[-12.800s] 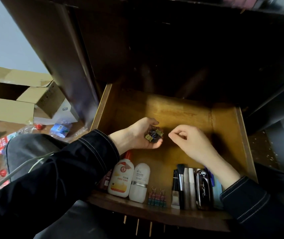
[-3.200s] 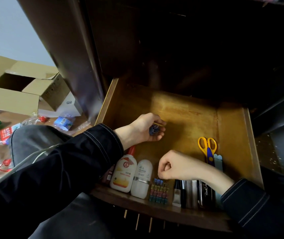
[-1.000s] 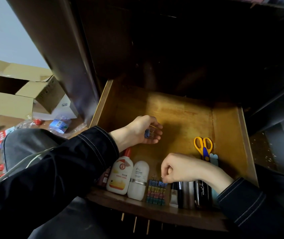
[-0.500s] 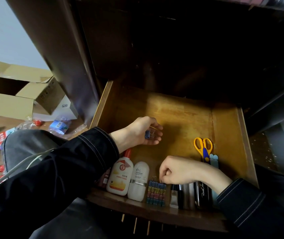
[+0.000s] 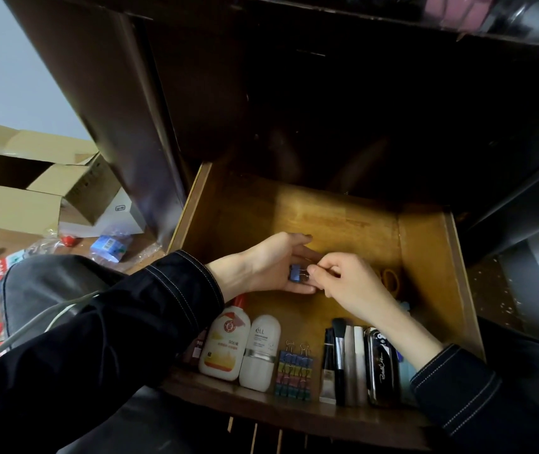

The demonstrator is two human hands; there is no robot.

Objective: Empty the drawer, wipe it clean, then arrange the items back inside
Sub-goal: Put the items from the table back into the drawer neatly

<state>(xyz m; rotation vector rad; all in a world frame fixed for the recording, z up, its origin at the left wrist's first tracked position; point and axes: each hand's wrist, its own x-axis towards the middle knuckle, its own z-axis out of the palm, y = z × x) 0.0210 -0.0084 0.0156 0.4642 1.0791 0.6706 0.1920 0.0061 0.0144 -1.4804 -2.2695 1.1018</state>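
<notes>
Drawer (image 5: 425,244) holds bottles (image 5: 225,342), clips (image 5: 294,371), brushes (image 5: 338,355); left hand (image 5: 268,267), right hand (image 5: 350,283) hold blue clip (image 5: 294,273).

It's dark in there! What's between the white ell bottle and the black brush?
Colourful binder clips, then a slim dark stick, in the head view.
</notes>
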